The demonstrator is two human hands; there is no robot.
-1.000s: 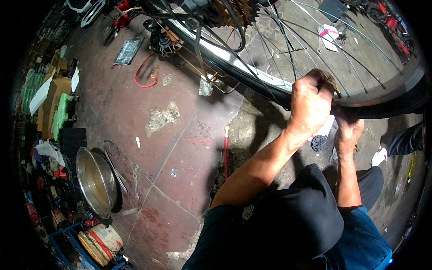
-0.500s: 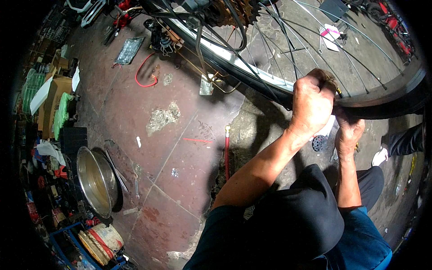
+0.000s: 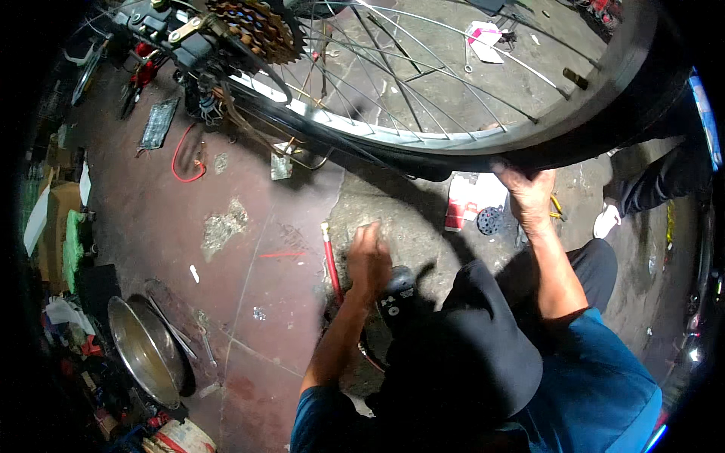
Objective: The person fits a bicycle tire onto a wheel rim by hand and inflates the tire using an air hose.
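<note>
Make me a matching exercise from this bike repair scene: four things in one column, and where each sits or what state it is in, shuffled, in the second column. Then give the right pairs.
Things:
1. right hand
2. left hand
3. metal basin
4. sprocket cluster

Place or state:
A. on the floor at lower left
B. gripping the black tyre of the wheel
C. at the wheel's hub, top of the picture
D. lowered, blurred, just right of the red-handled tool on the floor

Pairs: 1-B, 2-D, 3-A, 4-C
</note>
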